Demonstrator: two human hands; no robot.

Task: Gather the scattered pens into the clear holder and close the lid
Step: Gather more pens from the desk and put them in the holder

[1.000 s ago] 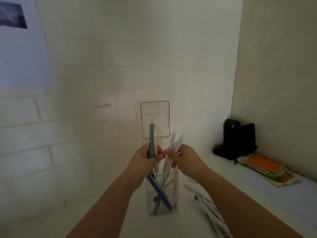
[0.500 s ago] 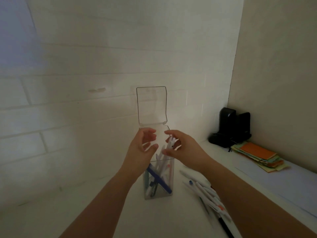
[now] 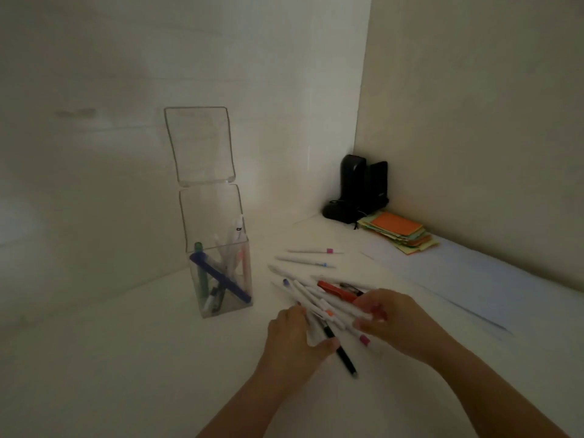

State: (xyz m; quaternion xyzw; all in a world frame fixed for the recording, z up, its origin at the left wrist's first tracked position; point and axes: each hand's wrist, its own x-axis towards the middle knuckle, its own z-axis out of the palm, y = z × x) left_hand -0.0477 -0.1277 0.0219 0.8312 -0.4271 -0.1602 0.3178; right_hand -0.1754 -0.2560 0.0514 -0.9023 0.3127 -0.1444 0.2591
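Both hands have come down from the clear holder (image 3: 221, 273) to the tabletop (image 3: 126, 358), where the left hand (image 3: 295, 338) and right hand (image 3: 393, 322) grab the pile of pens (image 3: 319, 303).

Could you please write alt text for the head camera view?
Both hands, left hand and right hand, gather a pile of pens on a white desk. To their left stands a clear holder, lid open, already holding several pens.
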